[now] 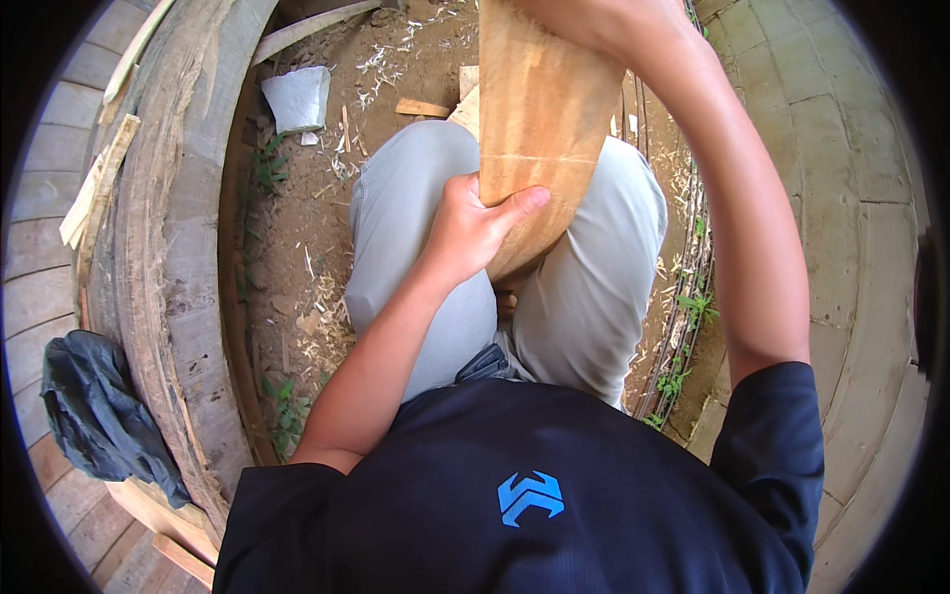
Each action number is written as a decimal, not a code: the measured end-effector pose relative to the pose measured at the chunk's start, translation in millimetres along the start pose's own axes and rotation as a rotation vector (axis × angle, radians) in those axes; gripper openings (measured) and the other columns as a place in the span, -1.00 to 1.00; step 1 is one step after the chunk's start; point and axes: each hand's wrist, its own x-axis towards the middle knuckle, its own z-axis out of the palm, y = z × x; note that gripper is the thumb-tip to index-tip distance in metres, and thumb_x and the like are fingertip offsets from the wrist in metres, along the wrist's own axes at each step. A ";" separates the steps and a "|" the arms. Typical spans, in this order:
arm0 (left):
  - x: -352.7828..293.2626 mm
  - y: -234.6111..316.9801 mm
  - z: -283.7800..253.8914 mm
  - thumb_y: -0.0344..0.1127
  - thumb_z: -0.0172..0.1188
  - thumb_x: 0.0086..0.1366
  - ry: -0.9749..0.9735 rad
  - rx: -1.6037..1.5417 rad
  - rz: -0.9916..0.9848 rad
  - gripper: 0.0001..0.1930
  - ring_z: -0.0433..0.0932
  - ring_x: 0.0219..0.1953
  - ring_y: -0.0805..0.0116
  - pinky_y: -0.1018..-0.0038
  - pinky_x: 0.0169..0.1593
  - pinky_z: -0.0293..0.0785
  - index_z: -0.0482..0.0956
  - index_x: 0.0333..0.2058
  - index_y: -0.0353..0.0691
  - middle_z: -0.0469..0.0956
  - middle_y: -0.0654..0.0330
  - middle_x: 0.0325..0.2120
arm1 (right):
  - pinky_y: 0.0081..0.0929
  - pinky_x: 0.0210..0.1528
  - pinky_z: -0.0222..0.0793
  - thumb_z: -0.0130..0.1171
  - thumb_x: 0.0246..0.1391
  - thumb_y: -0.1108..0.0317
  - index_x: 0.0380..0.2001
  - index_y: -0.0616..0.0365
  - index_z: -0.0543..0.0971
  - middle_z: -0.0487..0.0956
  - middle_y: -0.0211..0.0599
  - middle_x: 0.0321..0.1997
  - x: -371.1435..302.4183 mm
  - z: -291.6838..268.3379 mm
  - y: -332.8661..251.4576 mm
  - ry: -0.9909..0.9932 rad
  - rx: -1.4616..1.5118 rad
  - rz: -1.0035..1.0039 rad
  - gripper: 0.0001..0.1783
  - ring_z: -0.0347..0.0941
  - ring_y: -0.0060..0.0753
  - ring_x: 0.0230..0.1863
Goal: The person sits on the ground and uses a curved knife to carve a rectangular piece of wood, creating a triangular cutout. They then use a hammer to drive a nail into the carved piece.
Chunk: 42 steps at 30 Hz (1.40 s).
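A wooden board [549, 119], light brown with a pale line across it, stands up between my knees, its lower end narrowing toward my lap. Around its left edge my left hand [475, 226] is closed, with the thumb flat on the face turned to me and the fingers hidden behind. My right hand [594, 22] reaches over the board's far part at the upper rim of the picture. The picture's edge cuts off its fingers, so their grip does not show.
To my left runs a thick weathered timber [173, 198], with split wood strips [104, 183] and a black plastic bag [104, 416] on it. A pale stone block [299, 99] and wood shavings lie on the dirt ground [297, 233]. Paving [841, 198] extends along my right.
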 end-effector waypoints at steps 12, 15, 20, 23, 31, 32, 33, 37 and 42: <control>7.7 18.4 6.5 -0.32 0.43 0.29 -0.195 0.193 0.010 -0.71 0.62 -0.17 0.59 0.53 -0.07 0.55 0.72 -0.07 -0.35 0.75 0.21 -0.19 | -0.36 -0.57 0.37 0.23 0.22 -0.13 -0.59 -0.05 0.66 0.53 -0.38 -0.68 -49.7 -91.3 -9.4 0.196 -0.052 -0.038 -0.54 0.53 -0.25 -0.62; 18.4 46.6 26.5 -0.29 0.46 0.25 -0.233 0.297 0.221 -0.64 0.68 -0.18 0.46 0.48 -0.06 0.57 0.71 -0.04 -0.35 0.76 0.09 -0.20 | -0.43 -0.58 0.21 -0.08 0.36 -0.15 -0.60 0.02 0.54 0.43 -0.40 -0.67 -53.1 -140.3 21.2 0.336 0.006 0.027 -0.41 0.36 -0.37 -0.65; 47.4 83.0 48.2 -0.36 0.42 0.24 -0.189 0.467 0.655 -0.69 0.74 -0.16 0.18 0.40 -0.06 0.62 0.73 -0.02 -0.20 0.74 0.03 -0.17 | -0.57 -0.65 -0.08 -0.67 0.38 -0.47 -0.76 0.05 0.20 0.13 -0.47 -0.77 -58.7 -205.5 62.5 0.683 0.015 0.260 -0.07 0.05 -0.59 -0.72; 61.1 102.0 60.5 -0.42 0.37 0.24 -0.179 0.512 0.780 -0.69 0.75 -0.22 0.21 0.38 -0.14 0.65 0.75 -0.02 -0.09 0.76 0.13 -0.21 | -0.61 -0.71 -0.12 -0.71 0.38 -0.45 -0.77 0.01 0.20 0.13 -0.46 -0.80 -78.9 -223.1 101.5 0.780 0.145 0.169 -0.08 0.02 -0.60 -0.76; 74.2 139.5 62.9 -0.29 0.41 0.21 -0.200 0.702 0.759 -0.73 0.71 -0.34 0.15 0.32 -0.23 0.61 0.77 -0.08 0.03 0.75 0.12 -0.33 | -0.53 -0.65 0.03 -0.62 0.40 -0.44 -0.76 0.04 0.27 0.21 -0.47 -0.77 -105.4 -216.5 134.6 0.926 0.315 0.403 -0.07 0.10 -0.56 -0.71; 77.8 145.3 60.6 -0.27 0.42 0.21 -0.208 0.747 0.691 -0.73 0.71 -0.34 0.12 0.30 -0.21 0.60 0.77 -0.09 0.02 0.74 0.11 -0.34 | -0.50 -0.61 0.05 -0.61 0.41 -0.43 -0.75 0.04 0.28 0.21 -0.49 -0.75 -100.5 -207.0 140.5 0.949 0.174 0.489 -0.08 0.10 -0.57 -0.68; 82.5 151.5 58.4 -0.25 0.43 0.21 -0.214 0.792 0.622 -0.73 0.71 -0.34 0.10 0.29 -0.20 0.60 0.77 -0.09 0.02 0.74 0.11 -0.34 | -0.48 -0.57 0.08 -0.59 0.42 -0.43 -0.74 0.05 0.30 0.22 -0.51 -0.73 -100.4 -198.6 145.1 0.965 0.032 0.574 -0.08 0.10 -0.57 -0.65; 121.4 172.4 53.7 -0.14 0.42 0.24 -0.206 0.986 0.422 -0.60 0.73 -0.20 0.21 0.23 -0.09 0.60 0.65 0.06 0.04 0.75 0.08 -0.25 | -0.46 -0.38 0.18 -0.27 0.48 -0.29 -0.52 0.19 0.39 0.37 -0.47 -0.50 -120.4 -176.5 181.2 0.524 0.180 0.665 -0.25 0.23 -0.59 -0.38; 187.9 176.2 21.6 -0.17 0.39 0.21 -0.489 1.079 0.570 -0.50 0.66 -0.08 0.20 0.29 0.06 0.51 0.55 0.05 -0.35 0.70 -0.01 -0.14 | -0.37 -0.14 0.44 -0.05 0.39 -0.25 0.04 0.27 0.44 0.48 -0.19 -0.12 -128.0 -106.4 216.1 0.390 0.308 0.704 -0.32 0.45 -0.37 -0.12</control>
